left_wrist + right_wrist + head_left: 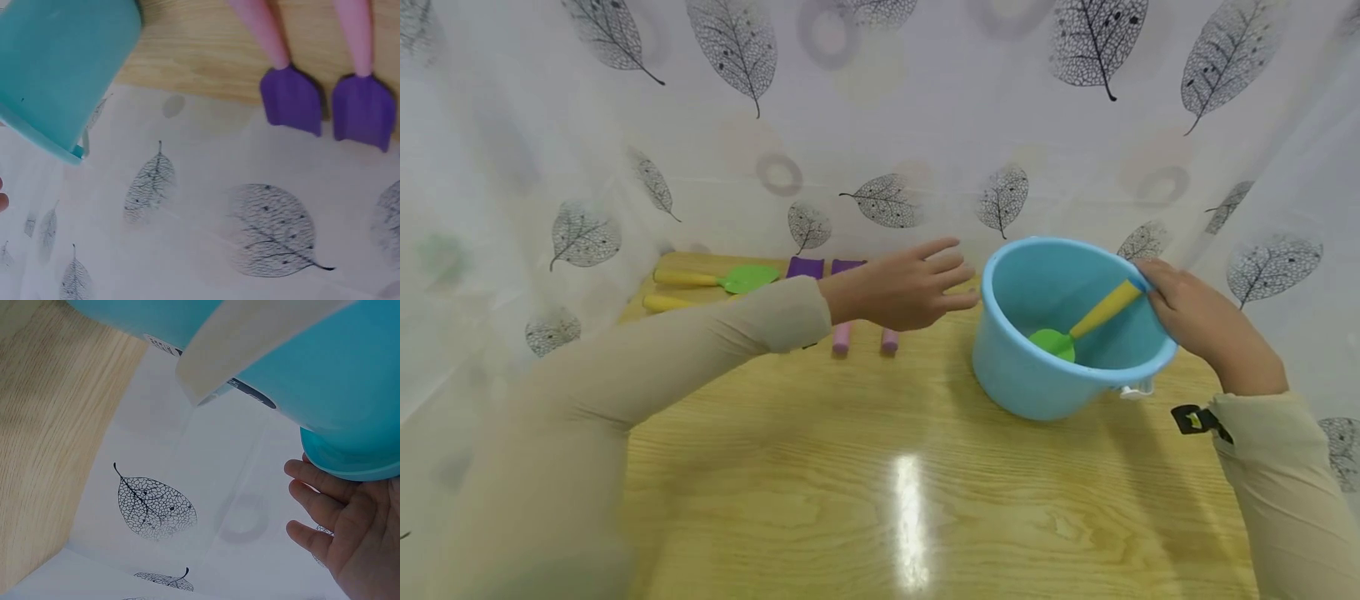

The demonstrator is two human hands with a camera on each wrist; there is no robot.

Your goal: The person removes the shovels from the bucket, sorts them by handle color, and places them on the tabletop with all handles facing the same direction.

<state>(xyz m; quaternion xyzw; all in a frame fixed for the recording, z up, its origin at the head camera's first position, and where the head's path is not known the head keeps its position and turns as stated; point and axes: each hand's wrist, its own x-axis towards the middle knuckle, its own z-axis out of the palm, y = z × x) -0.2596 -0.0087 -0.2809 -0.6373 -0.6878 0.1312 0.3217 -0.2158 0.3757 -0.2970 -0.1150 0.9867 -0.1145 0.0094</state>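
Observation:
A light blue bucket (1045, 392) stands upright on the right part of the table. Inside it leans a toy shovel with a green blade (1052, 343) and a yellow handle. My right hand (1206, 321) holds the bucket's right rim; in the right wrist view the fingers (319, 506) lie outside, just under the rim. My left hand (910, 287) hovers by the bucket's left side, fingers spread and nothing in them. Below and behind it lie two purple shovels (292, 100) with pink handles, partly hidden by the hand in the head view.
On the table's back left lie a green-bladed shovel (748, 278) with a yellow handle and another yellow handle (666, 303), partly covered by my left sleeve. A leaf-patterned curtain (887, 125) hangs round the wooden table (820, 467). A white bucket handle (250, 337) shows in the right wrist view.

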